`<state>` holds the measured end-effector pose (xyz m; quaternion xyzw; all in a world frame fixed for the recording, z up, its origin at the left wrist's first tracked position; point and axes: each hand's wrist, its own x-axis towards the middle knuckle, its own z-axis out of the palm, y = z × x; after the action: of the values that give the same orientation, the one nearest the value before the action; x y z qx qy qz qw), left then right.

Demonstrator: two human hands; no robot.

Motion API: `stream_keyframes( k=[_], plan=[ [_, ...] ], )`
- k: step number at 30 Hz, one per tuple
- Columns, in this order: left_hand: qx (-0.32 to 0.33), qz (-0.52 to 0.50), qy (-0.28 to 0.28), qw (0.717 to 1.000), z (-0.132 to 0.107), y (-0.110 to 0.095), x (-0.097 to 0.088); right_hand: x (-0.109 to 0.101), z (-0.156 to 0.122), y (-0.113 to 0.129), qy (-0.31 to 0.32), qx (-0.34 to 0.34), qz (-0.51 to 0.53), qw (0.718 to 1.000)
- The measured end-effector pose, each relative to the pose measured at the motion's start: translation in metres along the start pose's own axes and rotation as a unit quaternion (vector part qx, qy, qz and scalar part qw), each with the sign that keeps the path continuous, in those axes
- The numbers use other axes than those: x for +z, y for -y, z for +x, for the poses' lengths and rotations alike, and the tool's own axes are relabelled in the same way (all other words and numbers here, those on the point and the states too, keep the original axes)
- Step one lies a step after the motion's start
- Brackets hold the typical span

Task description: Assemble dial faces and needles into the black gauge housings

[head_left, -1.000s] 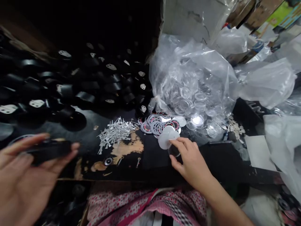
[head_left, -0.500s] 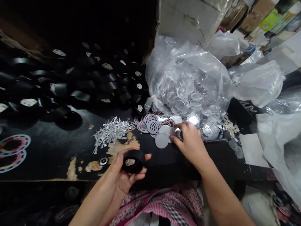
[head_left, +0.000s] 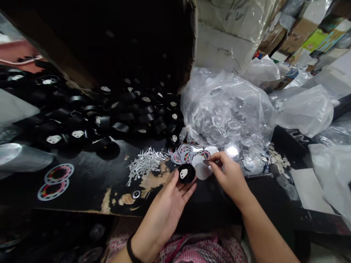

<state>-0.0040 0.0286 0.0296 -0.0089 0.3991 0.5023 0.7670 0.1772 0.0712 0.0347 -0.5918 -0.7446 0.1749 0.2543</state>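
A round black case (head_left: 191, 176) with a pale plate (head_left: 183, 174) inside it rests in the fingers of my left hand (head_left: 170, 199). My right hand (head_left: 225, 171) pinches a thin disc (head_left: 206, 162), seen almost edge-on, between thumb and fingers, just right of the case. Below that pinch lies a plain grey disc (head_left: 203, 172) on the bench. Printed ring dials (head_left: 184, 151) overlap behind it. To the left spreads a pile of small white pins (head_left: 148, 161).
A clear plastic bag (head_left: 227, 95) of transparent round covers stands behind my right hand. Many black cases (head_left: 131, 117) crowd the back left before a large dark box (head_left: 131, 44). Two ring dials (head_left: 53, 188) lie at left; small pale plates (head_left: 278, 159) lie at right.
The view has shifted, showing more of the bench's left side. My left hand has brought the black case closer to my right hand, which has lifted a thin disc from the disc pile.
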Motion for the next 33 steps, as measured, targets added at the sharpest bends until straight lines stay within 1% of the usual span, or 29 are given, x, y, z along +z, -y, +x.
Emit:
stream_keyframes(
  k=[2, 4, 5, 7, 9, 11, 13, 15, 17, 20, 23, 27, 31, 33],
  plan=[
    [0.009, -0.01, 0.001, 1.0, 0.001, -0.001, 0.003, 0.003, -0.011, 0.014, -0.024, -0.036, 0.039, 0.998],
    [0.02, -0.019, -0.003, 1.0, -0.001, -0.003, 0.002, 0.01, -0.021, 0.027, -0.002, -0.073, 0.083, 0.994],
    [0.025, -0.022, -0.003, 0.999, -0.003, -0.004, 0.0, 0.014, -0.025, 0.032, 0.016, -0.079, 0.111, 0.991],
    [0.034, -0.026, 0.009, 0.999, -0.007, -0.005, -0.004, 0.021, -0.029, 0.037, 0.027, -0.051, 0.162, 0.985],
    [0.042, -0.027, 0.018, 0.999, -0.01, -0.004, -0.008, 0.026, -0.029, 0.036, 0.026, 0.01, 0.18, 0.983],
    [0.046, -0.018, 0.015, 0.999, -0.012, -0.002, -0.013, 0.026, -0.028, 0.034, 0.041, 0.062, 0.183, 0.98],
    [0.061, 0.008, 0.006, 0.998, -0.013, -0.001, -0.017, 0.021, -0.027, 0.035, 0.048, 0.088, 0.207, 0.973],
    [0.085, 0.05, -0.009, 0.995, -0.013, 0.001, -0.019, 0.015, -0.026, 0.039, 0.028, 0.097, 0.247, 0.964],
    [0.096, 0.092, -0.023, 0.991, -0.014, 0.003, -0.02, 0.01, -0.025, 0.046, 0.007, 0.089, 0.273, 0.958],
    [0.078, 0.122, -0.03, 0.989, -0.015, 0.008, -0.021, 0.01, -0.022, 0.056, 0.006, 0.067, 0.266, 0.962],
    [0.077, 0.157, -0.021, 0.984, -0.014, 0.012, -0.027, 0.014, -0.019, 0.058, 0.04, 0.083, 0.258, 0.962],
    [0.075, 0.215, 0.018, 0.973, -0.01, 0.013, -0.038, 0.014, -0.017, 0.054, 0.105, 0.123, 0.293, 0.942],
    [0.056, 0.187, 0.057, 0.979, -0.009, 0.009, -0.038, 0.011, -0.013, 0.049, 0.132, 0.138, 0.309, 0.932],
    [0.054, 0.169, 0.059, 0.982, -0.01, 0.008, -0.037, 0.01, -0.011, 0.048, 0.141, 0.14, 0.323, 0.925]
  ],
)
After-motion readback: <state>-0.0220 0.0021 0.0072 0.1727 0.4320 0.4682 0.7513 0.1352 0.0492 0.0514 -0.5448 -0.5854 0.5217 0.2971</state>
